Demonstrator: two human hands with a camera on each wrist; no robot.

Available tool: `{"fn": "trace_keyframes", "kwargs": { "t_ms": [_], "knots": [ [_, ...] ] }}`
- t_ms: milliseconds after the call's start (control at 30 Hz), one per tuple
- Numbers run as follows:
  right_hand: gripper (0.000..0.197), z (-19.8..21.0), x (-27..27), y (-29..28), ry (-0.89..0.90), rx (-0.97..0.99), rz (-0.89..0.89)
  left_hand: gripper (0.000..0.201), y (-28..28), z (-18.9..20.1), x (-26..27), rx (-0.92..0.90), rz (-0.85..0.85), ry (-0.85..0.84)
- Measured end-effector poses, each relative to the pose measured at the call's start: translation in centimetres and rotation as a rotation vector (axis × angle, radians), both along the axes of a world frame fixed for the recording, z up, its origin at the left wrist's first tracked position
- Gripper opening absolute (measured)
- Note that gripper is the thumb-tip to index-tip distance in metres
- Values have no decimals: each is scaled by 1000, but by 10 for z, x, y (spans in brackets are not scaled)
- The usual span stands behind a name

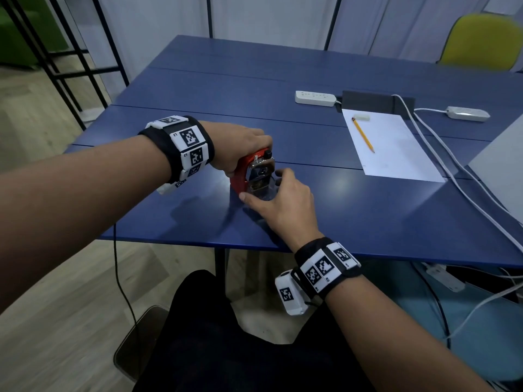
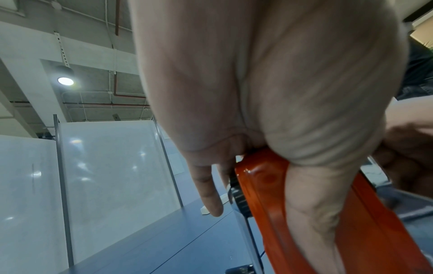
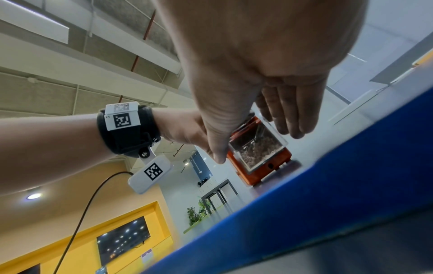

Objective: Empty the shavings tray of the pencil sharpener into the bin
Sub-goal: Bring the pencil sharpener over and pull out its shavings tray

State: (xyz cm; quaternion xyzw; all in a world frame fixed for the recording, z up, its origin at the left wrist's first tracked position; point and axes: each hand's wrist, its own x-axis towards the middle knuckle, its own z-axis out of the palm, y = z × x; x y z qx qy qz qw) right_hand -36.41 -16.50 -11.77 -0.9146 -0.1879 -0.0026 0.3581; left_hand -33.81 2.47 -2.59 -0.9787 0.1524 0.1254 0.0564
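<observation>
A red pencil sharpener [image 1: 239,176] stands on the blue table [image 1: 353,210] near its front edge. My left hand [image 1: 249,158] grips its body from above and from the left, the thumb lying along the red side [image 2: 264,194]. A clear shavings tray [image 3: 255,150], part full of brown shavings, sits in the sharpener's front. My right hand [image 1: 264,186] holds that tray, with the thumb [image 3: 218,148] on one side and the fingers [image 3: 288,115] on the other. The tray sits in the red body. No bin is in view.
To the right lie a white sheet [image 1: 393,145] with a yellow pencil [image 1: 363,135] and an eraser [image 1: 362,118]. Behind them are a white power strip [image 1: 315,98] and cables [image 1: 452,171]. A yellow chair [image 1: 481,41] stands at the far right corner.
</observation>
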Motion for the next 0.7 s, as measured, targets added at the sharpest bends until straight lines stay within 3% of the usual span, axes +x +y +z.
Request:
{"fn": "trace_keyframes", "kwargs": {
  "t_ms": [200, 567, 700],
  "knots": [
    [66, 2, 3, 6, -8, -44, -27, 84, 2, -1, 1, -10, 8, 0],
    [61, 1, 1, -4, 6, -39, -30, 84, 3, -1, 2, -6, 7, -1],
    [75, 5, 1, -5, -1, -52, 10, 84, 2, -2, 2, -14, 10, -3]
  ]
}}
